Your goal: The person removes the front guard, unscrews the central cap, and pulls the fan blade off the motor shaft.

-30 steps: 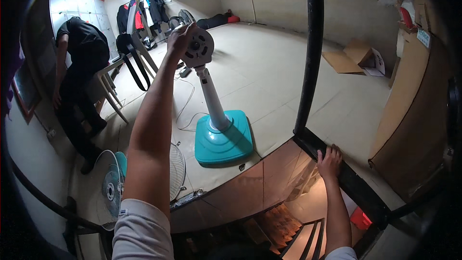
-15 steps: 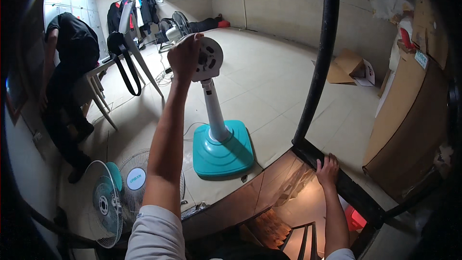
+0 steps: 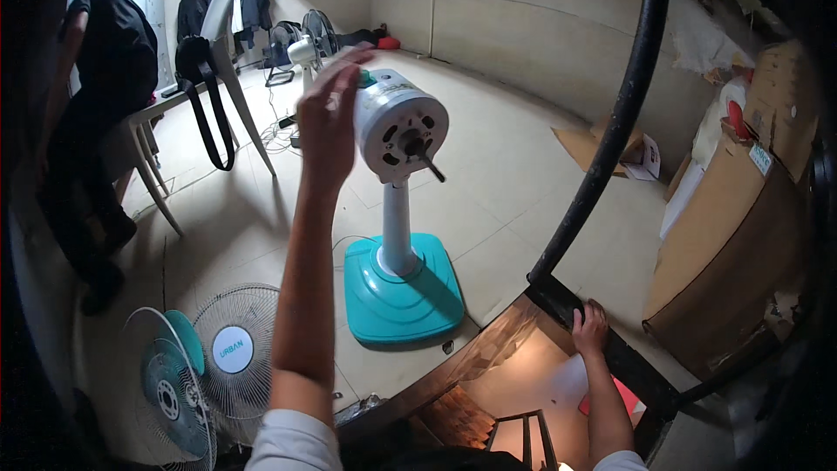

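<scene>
My left hand [image 3: 333, 126] is raised at the left side of a pedestal fan's white motor housing [image 3: 403, 126], fingers stretched out and slightly blurred. A green knob [image 3: 366, 78] on top of the housing is close to the fingers; whether they touch it I cannot tell. The bare spindle points toward me. Below, a white pole [image 3: 398, 225] stands on a square teal base [image 3: 404, 301]. At lower right, my right hand [image 3: 592, 327] is hooked over a black rail [image 3: 626, 356] at the edge of a floor opening.
Two wire fan grilles, the rear one with a white centre badge [image 3: 233, 350], and teal fan blades [image 3: 185, 340] lie at lower left. A person in dark clothes [image 3: 118, 61] bends beside a plastic chair [image 3: 144, 118]. A black post [image 3: 602, 135] and a large cardboard box [image 3: 715, 253] stand right.
The motor housing has turned, showing its spindle and top. My left hand has loosened from it, fingers now extended. My right hand stays on the rail. The view has shifted somewhat.
</scene>
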Demonstrator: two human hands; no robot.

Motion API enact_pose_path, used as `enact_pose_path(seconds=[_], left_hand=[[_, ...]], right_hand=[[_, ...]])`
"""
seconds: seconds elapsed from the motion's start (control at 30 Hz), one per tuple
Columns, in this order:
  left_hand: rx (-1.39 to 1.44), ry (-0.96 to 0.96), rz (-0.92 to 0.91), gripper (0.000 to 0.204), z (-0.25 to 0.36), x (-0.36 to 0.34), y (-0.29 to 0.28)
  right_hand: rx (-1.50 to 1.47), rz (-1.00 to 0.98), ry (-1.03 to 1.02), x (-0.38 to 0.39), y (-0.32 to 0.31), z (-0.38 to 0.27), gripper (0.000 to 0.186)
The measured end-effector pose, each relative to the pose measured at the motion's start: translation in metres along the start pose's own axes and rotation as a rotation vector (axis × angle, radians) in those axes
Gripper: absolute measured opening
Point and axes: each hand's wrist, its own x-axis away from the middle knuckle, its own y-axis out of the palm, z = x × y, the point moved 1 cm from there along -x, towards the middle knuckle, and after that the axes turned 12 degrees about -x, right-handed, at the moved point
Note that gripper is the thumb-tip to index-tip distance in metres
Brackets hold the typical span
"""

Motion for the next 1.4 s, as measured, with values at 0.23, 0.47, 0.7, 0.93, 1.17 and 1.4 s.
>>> enact_pose_path(seconds=[0.23, 0.47, 0.7, 0.93, 1.17, 1.4], left_hand=[[0.192, -0.518, 0.558, 0.039, -0.005, 0.089, -0.007], [0.566, -0.888, 0.381, 0.028, 0.025, 0.165, 0.056], [1.235, -1.070, 0.130, 0.040, 0.029, 0.141, 0.080], [1.541, -1.035, 0.144, 0.031, 0.002, 0.151, 0.103], [1.080, -1.238, 0.294, 0.022, 0.036, 0.187, 0.079], [-0.005, -0.646, -0.034, 0.007, 0.129, 0.266, -0.090]], right_hand=[[0.005, 0.031, -0.011, -0.007, 0.001, -0.012, 0.041], [-0.001, 0.011, 0.023, -0.002, 0.003, -0.010, 0.041], [0.033, 0.008, 0.037, 0.000, 0.008, -0.002, 0.043], [0.079, -0.123, 0.122, -0.016, 0.010, -0.015, 0.042], [0.046, 0.011, -0.076, -0.001, 0.016, 0.054, 0.046], [-0.081, -0.016, 0.009, -0.008, 0.030, 0.048, 0.047]])
